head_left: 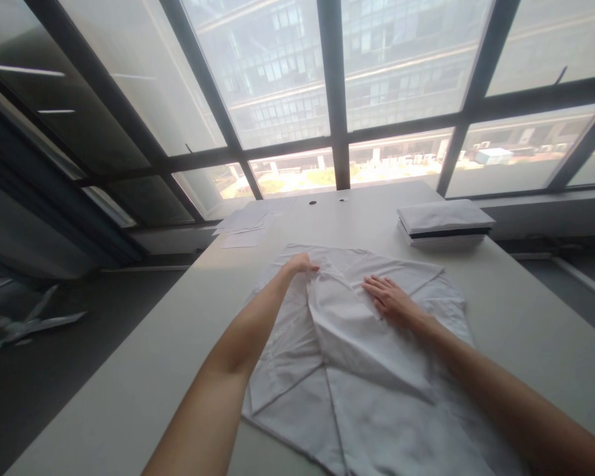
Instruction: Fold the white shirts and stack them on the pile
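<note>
A white shirt lies spread on the table in front of me, partly folded over itself and creased. Near its far edge my left hand is closed, pinching a fold of the cloth; the fabric bunches up from that grip. My right hand rests flat on the shirt to the right, fingers stretched out and pressing lightly on the cloth. The shirt's near part runs out of the bottom of the view, and my right forearm covers some of its right side.
The white table reaches toward the windows. At its back right sits a folded stack of white cloth with a dark layer. Loose white sheets lie at the back left. A metal stand base is on the floor, left.
</note>
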Demonstrator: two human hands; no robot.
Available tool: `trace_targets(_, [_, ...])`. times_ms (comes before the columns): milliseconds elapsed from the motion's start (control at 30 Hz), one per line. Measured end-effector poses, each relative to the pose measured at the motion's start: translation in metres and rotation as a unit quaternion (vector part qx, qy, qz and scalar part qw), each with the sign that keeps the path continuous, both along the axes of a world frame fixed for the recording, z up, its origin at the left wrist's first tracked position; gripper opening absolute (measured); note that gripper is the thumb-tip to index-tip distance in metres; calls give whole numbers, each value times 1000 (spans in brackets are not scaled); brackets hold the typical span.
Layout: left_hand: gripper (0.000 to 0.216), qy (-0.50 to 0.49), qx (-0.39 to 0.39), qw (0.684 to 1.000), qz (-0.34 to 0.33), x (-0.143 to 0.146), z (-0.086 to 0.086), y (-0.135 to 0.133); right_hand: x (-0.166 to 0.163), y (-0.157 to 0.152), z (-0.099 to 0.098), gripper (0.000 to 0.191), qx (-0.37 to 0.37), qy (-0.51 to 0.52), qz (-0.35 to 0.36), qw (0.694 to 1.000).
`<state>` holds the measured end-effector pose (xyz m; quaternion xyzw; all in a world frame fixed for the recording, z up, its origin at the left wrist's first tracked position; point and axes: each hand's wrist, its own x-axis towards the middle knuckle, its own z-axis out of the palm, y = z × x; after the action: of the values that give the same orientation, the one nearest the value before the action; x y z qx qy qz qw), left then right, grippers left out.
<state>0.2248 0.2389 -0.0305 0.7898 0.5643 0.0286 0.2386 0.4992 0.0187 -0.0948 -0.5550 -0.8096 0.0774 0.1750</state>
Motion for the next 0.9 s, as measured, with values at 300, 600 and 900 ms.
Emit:
trace_targets(300, [56, -167, -113, 976, -84, -11, 15, 30, -1, -2, -1, 54, -7, -20, 0, 1000])
trace_targets(600, [47, -215, -42, 974, -50, -10, -13, 25, -1, -3, 2, 53, -12, -31, 2, 999])
trace_targets(900, [34, -159, 69, 984, -31, -6, -25, 34, 2, 0, -5, 54, -9, -6, 2, 1000])
